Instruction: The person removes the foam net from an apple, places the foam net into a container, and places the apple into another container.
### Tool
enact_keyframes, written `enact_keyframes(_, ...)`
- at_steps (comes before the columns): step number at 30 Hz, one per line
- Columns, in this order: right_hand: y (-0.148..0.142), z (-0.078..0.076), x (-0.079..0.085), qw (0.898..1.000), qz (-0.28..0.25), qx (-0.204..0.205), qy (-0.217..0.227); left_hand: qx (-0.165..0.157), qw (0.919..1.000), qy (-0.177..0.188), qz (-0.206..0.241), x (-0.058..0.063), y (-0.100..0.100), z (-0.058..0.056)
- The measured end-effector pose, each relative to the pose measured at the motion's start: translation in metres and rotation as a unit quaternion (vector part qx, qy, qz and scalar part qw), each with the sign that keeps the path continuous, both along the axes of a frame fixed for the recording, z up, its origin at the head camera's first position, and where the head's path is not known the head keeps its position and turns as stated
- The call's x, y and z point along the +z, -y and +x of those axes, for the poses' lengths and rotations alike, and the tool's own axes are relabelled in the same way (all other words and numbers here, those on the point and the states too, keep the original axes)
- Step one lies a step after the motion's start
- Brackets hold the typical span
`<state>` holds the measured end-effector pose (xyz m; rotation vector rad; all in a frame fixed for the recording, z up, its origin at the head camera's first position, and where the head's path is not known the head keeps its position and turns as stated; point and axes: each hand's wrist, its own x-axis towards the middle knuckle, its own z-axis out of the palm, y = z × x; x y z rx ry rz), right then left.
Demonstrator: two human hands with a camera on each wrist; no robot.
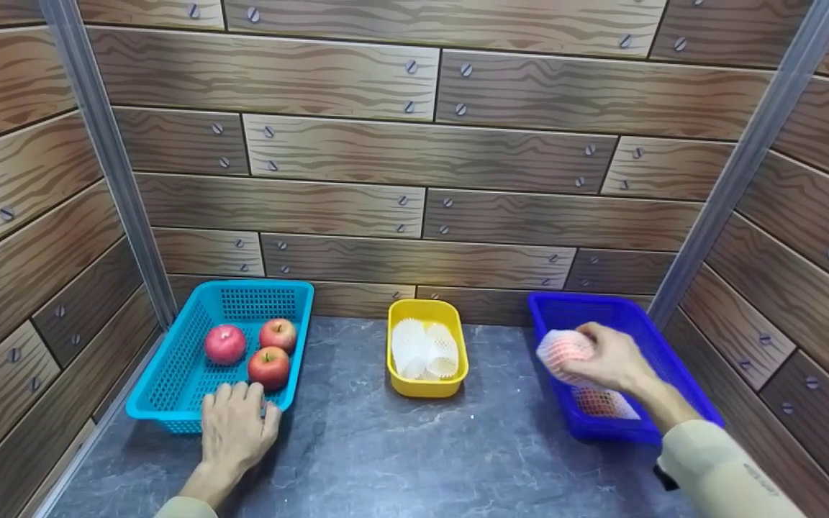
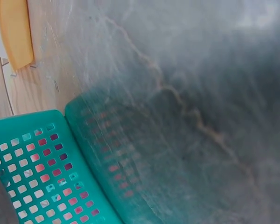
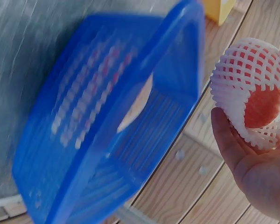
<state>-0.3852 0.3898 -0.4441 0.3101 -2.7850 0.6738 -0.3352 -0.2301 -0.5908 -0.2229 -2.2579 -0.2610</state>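
Note:
My right hand grips an apple in a white foam net, held above the left side of the blue basket. Red skin shows through the mesh and at the net's open end. Inside that basket lies another netted apple. At the near rim of the teal basket rests my left hand, back upward, fingers bent loosely over the edge and nothing lifted. Farther in, that basket holds three bare apples, one pinkish apple and two redder apples.
Between the two baskets stands a small yellow bin with white foam nets inside. All three containers sit on a grey marbled tabletop. Wood-patterned walls enclose the back and both sides, with metal corner posts.

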Motion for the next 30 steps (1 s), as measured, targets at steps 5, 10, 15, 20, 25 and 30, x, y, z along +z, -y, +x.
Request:
enact_keyframes(5,0.034,0.009,-0.015,0.999,-0.029,0.044,0.011,0.005,0.9999,0.011,0.000,-0.002,0.000,0.000)
enact_keyframes(10,0.074,0.020,-0.033,0.995,-0.040,0.096,0.010,0.003,1.0000,0.008,0.003,-0.002,0.000,0.000)
enact_keyframes(15,0.107,0.032,-0.052,0.989,-0.043,0.138,0.028,0.002,0.9999,0.008,0.006,-0.001,-0.001,0.000)
enact_keyframes(20,0.131,0.042,-0.070,0.983,-0.036,0.176,0.024,0.005,0.9998,0.014,0.009,-0.001,-0.003,0.000)
enact_keyframes(25,0.148,0.050,-0.087,0.982,-0.018,0.188,0.019,0.005,0.9999,0.010,0.007,0.000,-0.003,-0.001)
enact_keyframes(30,0.160,0.058,-0.102,0.980,-0.009,0.197,0.025,0.008,0.9999,0.002,0.009,0.002,-0.004,0.000)
